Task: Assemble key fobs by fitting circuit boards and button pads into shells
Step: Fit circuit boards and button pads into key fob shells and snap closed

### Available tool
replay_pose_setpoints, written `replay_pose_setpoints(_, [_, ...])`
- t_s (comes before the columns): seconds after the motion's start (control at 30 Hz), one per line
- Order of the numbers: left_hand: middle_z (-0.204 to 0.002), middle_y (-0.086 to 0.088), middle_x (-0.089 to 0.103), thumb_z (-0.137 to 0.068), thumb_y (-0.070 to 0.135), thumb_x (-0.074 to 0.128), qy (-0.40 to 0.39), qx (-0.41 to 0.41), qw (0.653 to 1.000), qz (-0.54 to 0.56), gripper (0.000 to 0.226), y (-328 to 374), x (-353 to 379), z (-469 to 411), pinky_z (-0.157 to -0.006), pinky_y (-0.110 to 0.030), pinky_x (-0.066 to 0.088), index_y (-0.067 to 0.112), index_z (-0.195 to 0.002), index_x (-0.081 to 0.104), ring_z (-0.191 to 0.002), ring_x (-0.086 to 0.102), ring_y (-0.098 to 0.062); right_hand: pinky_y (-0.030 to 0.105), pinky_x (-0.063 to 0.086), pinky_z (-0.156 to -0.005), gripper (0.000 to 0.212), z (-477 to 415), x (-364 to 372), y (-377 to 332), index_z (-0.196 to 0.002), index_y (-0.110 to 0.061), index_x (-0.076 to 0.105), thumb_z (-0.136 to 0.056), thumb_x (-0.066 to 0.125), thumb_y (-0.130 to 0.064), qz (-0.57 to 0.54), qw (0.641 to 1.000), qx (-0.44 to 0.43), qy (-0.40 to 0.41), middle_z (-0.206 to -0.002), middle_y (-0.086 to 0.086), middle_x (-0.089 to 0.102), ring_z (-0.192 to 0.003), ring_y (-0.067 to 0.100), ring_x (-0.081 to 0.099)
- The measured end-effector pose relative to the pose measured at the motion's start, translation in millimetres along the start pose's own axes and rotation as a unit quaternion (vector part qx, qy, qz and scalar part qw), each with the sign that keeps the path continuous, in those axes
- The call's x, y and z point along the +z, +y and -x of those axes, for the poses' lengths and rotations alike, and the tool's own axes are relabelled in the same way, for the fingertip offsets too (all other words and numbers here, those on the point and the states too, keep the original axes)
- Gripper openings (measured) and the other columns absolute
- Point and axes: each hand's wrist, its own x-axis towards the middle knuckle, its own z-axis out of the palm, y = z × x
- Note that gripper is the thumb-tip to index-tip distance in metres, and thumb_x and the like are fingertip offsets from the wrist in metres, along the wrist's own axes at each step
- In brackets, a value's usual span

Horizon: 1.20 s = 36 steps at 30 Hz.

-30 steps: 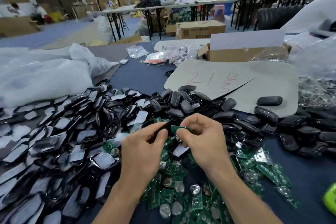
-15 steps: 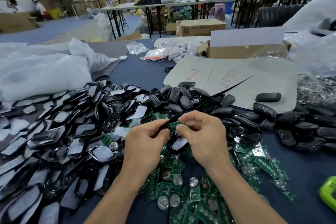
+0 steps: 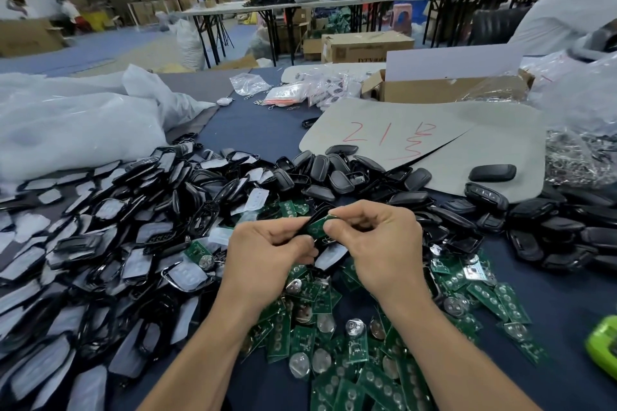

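Holds both hands together above the counter [image 3: 260,133], at the centre of the view. Grips a black shell [image 3: 306,224] with the left hand [image 3: 263,253], fingers curled, thumb and forefinger closed on its left end. Pinches a green circuit board [image 3: 319,226] with the right hand [image 3: 384,243], thumb and forefinger tips on the board's right edge, other fingers curled. Lies tilted against the shell, between the two thumbs; cannot tell whether fully seated in the shell.

Directly below the hands and nearer the camera: pile of circuit boards [image 3: 334,360], many carrying round coin cells, spread on the counter. Left of the left hand: heap of shells with pale button pads [image 3: 100,243]. Beyond the hands, touching neither: heap of black shell halves [image 3: 334,173], partly overlapping a grey card sheet [image 3: 417,150] marked in red. On that sheet, well apart from both hands: one closed fob [image 3: 492,172]. Behind the sheet: open cardboard box [image 3: 450,90]. Far left: white plastic bags [image 3: 66,127]. At the right edge: bright green object [image 3: 604,344], cut off by the frame.
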Motion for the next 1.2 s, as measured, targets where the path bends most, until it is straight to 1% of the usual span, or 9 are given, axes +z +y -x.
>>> replay_pose_setpoints(0.07, [-0.08,0.001,0.081,-0.086,-0.007,0.077,0.002,-0.001,1.0,0.007,0.061,1,1,1,-0.065,-0.025,0.063,0.053,-0.082,0.08,-0.071,0.079,-0.021,0.016,0.055,-0.064,0.027,-1,-1,1,-0.077,-0.038,0.08,-0.076,0.089,-0.012,-0.004,1.0,0.0,-0.009,-0.069,-0.013,0.075,-0.065,0.005,0.07])
replay_pose_setpoints(0.2, [-0.08,0.001,0.081,-0.087,-0.007,0.077,0.013,-0.008,1.0,0.026,0.063,2,4,2,-0.064,-0.024,0.063,0.055,-0.077,0.079,-0.071,0.079,-0.021,0.031,0.061,-0.071,0.019,-5,-4,4,-0.078,-0.031,0.082,-0.078,0.088,-0.013,-0.025,0.999,0.031,-0.027,-0.073,-0.004,0.077,-0.07,0.016,0.074])
replay_pose_setpoints(0.33, [-0.08,0.001,0.081,-0.087,-0.009,0.075,-0.005,-0.012,1.0,0.025,0.064,4,2,3,-0.063,-0.024,0.062,0.054,-0.078,0.08,-0.069,0.079,-0.021,0.019,0.056,-0.064,0.023,-4,-2,4,-0.077,-0.036,0.081,-0.078,0.089,-0.015,0.015,0.999,0.009,-0.027,-0.069,-0.01,0.075,-0.064,0.008,0.07])
replay_pose_setpoints(0.5, [-0.078,0.001,0.081,-0.086,-0.01,0.075,-0.005,-0.013,1.0,0.016,0.066,6,2,3,-0.063,-0.025,0.063,0.055,-0.077,0.079,-0.068,0.079,-0.021,0.01,0.05,-0.061,0.022,0,3,4,-0.072,-0.033,0.079,-0.076,0.089,-0.014,0.059,0.998,-0.024,0.0,-0.066,-0.019,0.072,-0.062,0.0,0.068])
replay_pose_setpoints(0.6, [-0.075,0.004,0.08,-0.085,-0.008,0.077,0.017,-0.013,1.0,0.008,0.068,5,4,4,-0.063,-0.025,0.063,0.06,-0.073,0.076,-0.067,0.078,-0.02,0.009,0.05,-0.061,0.026,0,5,5,-0.071,-0.036,0.077,-0.077,0.088,-0.014,0.082,0.996,-0.04,0.002,-0.065,-0.022,0.071,-0.062,-0.001,0.069])
replay_pose_setpoints(0.73, [-0.075,0.003,0.08,-0.083,-0.006,0.078,0.03,-0.017,0.999,-0.011,0.06,4,4,5,-0.062,-0.025,0.063,0.053,-0.076,0.08,-0.066,0.078,-0.019,0.015,0.054,-0.063,0.032,0,4,6,-0.067,-0.039,0.074,-0.077,0.088,-0.012,0.1,0.994,-0.044,-0.01,-0.065,-0.022,0.071,-0.063,0.001,0.069])
replay_pose_setpoints(0.87, [-0.074,0.004,0.08,-0.081,-0.005,0.08,0.044,-0.02,0.999,-0.023,0.059,4,6,5,-0.061,-0.024,0.062,0.054,-0.074,0.079,-0.065,0.078,-0.018,0.019,0.055,-0.066,0.025,0,3,5,-0.07,-0.033,0.076,-0.078,0.087,-0.013,0.098,0.994,-0.044,-0.01,-0.067,-0.022,0.071,-0.065,0.001,0.069])
replay_pose_setpoints(1.0, [-0.073,0.005,0.079,-0.078,0.001,0.083,0.057,-0.024,0.998,-0.032,0.054,6,6,4,-0.063,-0.026,0.063,0.055,-0.074,0.078,-0.066,0.078,-0.017,0.014,0.053,-0.067,0.02,0,4,4,-0.074,-0.03,0.078,-0.079,0.086,-0.012,0.1,0.994,-0.05,-0.002,-0.067,-0.025,0.071,-0.066,-0.001,0.068])
replay_pose_setpoints(1.2, [-0.072,0.006,0.079,-0.078,0.003,0.083,0.052,-0.029,0.997,-0.056,0.048,9,4,4,-0.063,-0.031,0.065,0.051,-0.075,0.08,-0.065,0.078,-0.017,0.01,0.051,-0.069,0.021,4,6,5,-0.075,-0.035,0.077,-0.079,0.087,-0.017,0.109,0.992,-0.058,0.017,-0.07,-0.034,0.068,-0.067,-0.007,0.067])
